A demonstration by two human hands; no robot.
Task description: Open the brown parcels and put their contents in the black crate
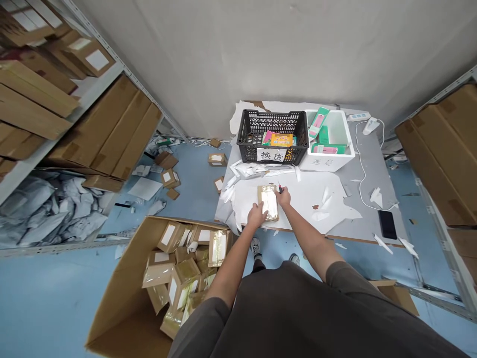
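A small cardboard parcel (268, 204), wrapped in shiny tape with a white label, lies near the table's front edge. My left hand (257, 216) grips its lower left side, thumb on top. At the parcel's right edge, my right hand (283, 197) is closed around a small red and black utility knife (280, 188), its thin tip pointing away from me. Whether the blade touches the parcel I cannot tell. Behind it, white paper scraps (253, 170) lie in front of a black plastic crate (274, 134) and a white foam box (330, 141), both holding colourful packets.
To my left stands a large open carton (122, 278) full of taped parcels. A phone (387, 224), white cable (360, 169) and power strip (358, 117) lie on the table's right side. Shelves with brown boxes flank both sides; small boxes (217, 159) lie on the blue floor.
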